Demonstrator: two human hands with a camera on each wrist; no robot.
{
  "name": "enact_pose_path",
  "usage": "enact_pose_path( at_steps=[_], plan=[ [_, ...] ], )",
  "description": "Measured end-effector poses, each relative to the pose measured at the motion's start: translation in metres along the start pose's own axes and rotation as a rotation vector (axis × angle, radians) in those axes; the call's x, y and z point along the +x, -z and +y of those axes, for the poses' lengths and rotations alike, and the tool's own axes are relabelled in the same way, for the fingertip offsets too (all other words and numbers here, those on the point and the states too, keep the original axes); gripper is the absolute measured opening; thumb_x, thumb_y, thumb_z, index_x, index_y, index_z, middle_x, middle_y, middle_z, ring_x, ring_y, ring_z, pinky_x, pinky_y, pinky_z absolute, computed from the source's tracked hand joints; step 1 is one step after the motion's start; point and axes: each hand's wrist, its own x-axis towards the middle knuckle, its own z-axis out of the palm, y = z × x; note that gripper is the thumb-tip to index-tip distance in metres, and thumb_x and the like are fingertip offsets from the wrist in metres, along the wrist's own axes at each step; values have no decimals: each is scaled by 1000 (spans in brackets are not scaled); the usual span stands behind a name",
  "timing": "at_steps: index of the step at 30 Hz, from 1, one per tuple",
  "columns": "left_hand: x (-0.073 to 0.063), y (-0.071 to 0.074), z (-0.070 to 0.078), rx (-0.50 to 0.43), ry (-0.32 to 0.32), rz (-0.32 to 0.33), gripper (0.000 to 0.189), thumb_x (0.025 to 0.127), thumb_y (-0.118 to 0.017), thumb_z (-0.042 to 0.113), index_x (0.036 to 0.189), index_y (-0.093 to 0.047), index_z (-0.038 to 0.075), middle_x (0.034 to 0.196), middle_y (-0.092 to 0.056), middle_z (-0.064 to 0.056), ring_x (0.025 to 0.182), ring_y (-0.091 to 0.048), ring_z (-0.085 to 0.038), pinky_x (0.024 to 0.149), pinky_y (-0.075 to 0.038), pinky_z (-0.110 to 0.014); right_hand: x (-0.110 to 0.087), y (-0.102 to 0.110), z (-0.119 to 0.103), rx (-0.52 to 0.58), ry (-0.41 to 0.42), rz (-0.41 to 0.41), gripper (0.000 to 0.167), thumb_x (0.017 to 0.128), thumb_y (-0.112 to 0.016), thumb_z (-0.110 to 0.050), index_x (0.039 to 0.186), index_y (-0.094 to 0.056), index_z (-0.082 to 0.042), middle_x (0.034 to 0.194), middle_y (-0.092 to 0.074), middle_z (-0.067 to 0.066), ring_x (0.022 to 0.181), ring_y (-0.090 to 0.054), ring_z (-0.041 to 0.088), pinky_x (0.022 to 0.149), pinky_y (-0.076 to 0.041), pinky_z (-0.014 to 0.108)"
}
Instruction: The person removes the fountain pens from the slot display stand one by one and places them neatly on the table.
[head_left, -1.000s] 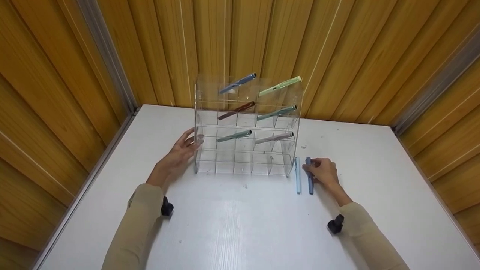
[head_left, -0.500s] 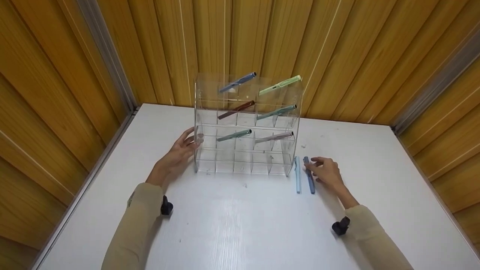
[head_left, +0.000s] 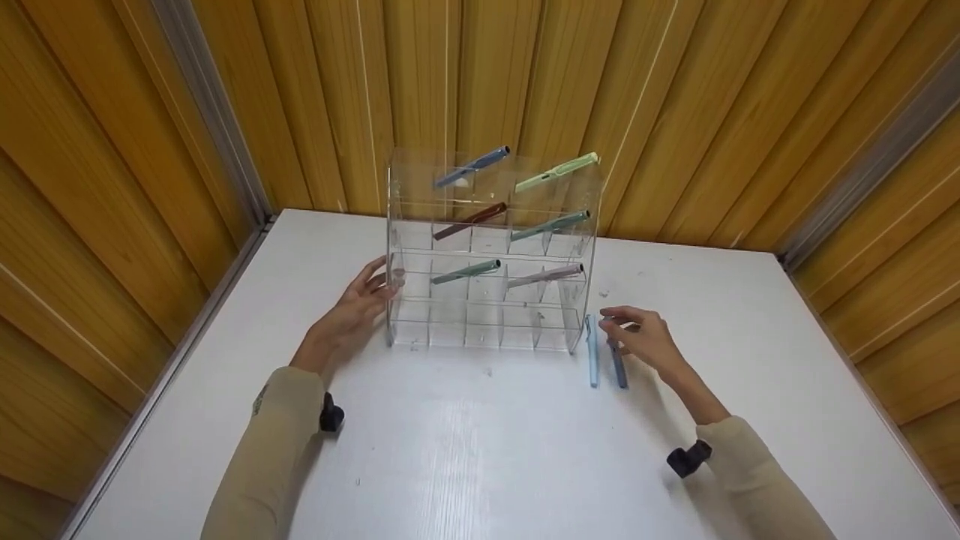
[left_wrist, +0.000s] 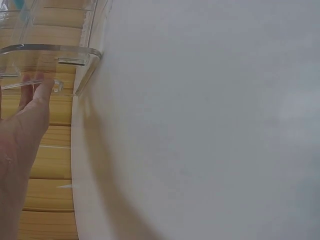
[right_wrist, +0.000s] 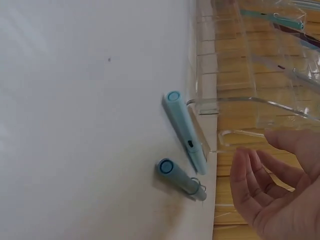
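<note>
On wht tbl [head_left: 457, 442], 6 pens [head_left: 471, 222] are held in clr rack [head_left: 484, 326] touched by outstretched L hand [head_left: 360, 300], 2 blue pens [head_left: 593, 352] laid nr R hand [head_left: 643, 336], fingers loosely parted.

One pen [head_left: 593, 355] is light blue, the table [head_left: 465, 442] white.

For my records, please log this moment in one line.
left hand: touches pen rack; right hand: holds nothing; table: light-blue pen, dark-blue pen

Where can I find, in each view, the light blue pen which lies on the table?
Head: the light blue pen is right of centre, between the clear acrylic rack and the darker blue pen.
Left wrist: not in it.
Right wrist: slightly right of centre.
Shared landmark: the clear acrylic rack.
</note>
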Motion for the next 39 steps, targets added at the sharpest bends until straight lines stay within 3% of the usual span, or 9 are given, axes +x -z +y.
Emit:
enact_pose_path(
  at_steps=[5,8,10,15,20,27,35,39],
  plan=[
    [-1,0,-1,-5,28,23,77,101,-64,14,163,-20,27,164,-26,-12,155,-27,-31,130,-19,-47,3,-7,-14,103,87,-30,43,101,-66,-23,135,-62,2,118,-67,23,92,-73,16,74,-62,24],
    [-1,1,0,-3,32,26,79,100,-67,16,163,-20,27,164,-27,-12,155,-28,-30,130,-19,-47,5,-10,-25,144,134,-5,42,101,-65,-19,136,-60,5,119,-66,23,92,-71,9,75,-62,23],
    [-2,1,-1,-3,29,19,80,100,-67,16,163,-19,27,165,-26,-11,155,-27,-28,130,-19,-47,4,-11,-35,177,146,32,40,101,-65,-16,134,-61,6,118,-66,24,92,-71,11,75,-62,23],
    [-5,3,-2,-12,11,9,76,102,-62,13,163,-18,25,166,-25,-12,155,-26,-29,130,-18,-48,6,-15,-45,261,140,76,40,100,-68,-20,132,-63,2,117,-67,18,94,-72,17,76,-62,23],
    [-5,4,-2,-19,-5,9,76,102,-63,14,163,-20,24,166,-27,-12,156,-26,-29,130,-16,-48,11,-21,-50,350,138,41,48,99,-69,-22,141,-57,-2,124,-66,14,97,-73,13,81,-63,27],
    [-5,3,-4,-34,15,4,78,102,-63,14,164,-17,25,166,-25,-11,156,-24,-28,130,-15,-47,17,-31,-59,457,135,1,55,98,-68,-12,149,-49,-4,133,-65,8,95,-74,6,82,-63,30],
    [-1,2,-4,60,0,20,76,102,-62,17,164,-19,28,167,-25,-10,155,-26,-28,130,-19,-47,26,-39,-64,527,120,-5,53,100,-65,-10,150,-47,-7,135,-60,12,95,-75,9,81,-63,31],
    [0,1,-4,48,-7,14,76,102,-63,17,164,-19,26,167,-26,-11,155,-26,-29,130,-18,-48,32,-44,-66,540,115,-14,51,102,-63,-11,150,-47,-7,143,-57,17,95,-75,9,81,-63,30]
  ],
)
